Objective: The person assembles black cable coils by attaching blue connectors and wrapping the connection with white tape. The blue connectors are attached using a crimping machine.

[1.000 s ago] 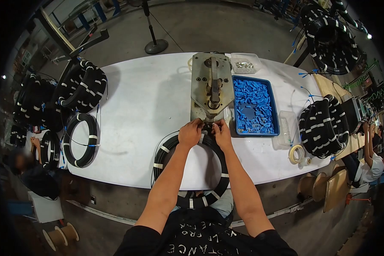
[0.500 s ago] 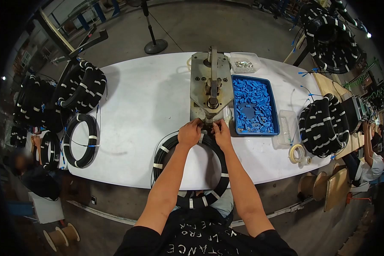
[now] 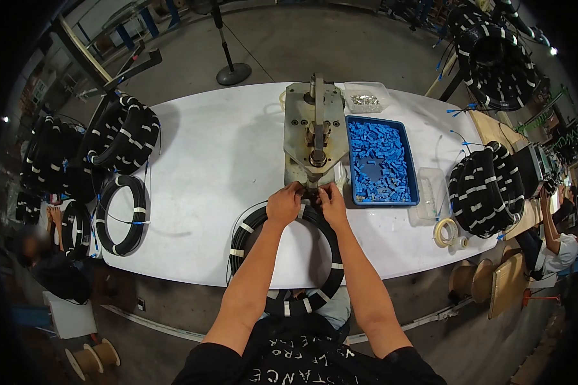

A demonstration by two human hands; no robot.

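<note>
White tabletop point(image 3: 205, 141) below, hands point(image 3: 284, 205) point(image 3: 332, 206) reach forward, seemingly pinching.

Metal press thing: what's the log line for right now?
left hand: at metal press; right hand: at press; black coil: near hands; blue tray: right of press

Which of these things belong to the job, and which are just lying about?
Probably in use:
metal press, with left hand and right hand at its foot
black coil below them
tray of blue pieces

Apparently idle:
tape roll
standing fan
wooden spool
</note>
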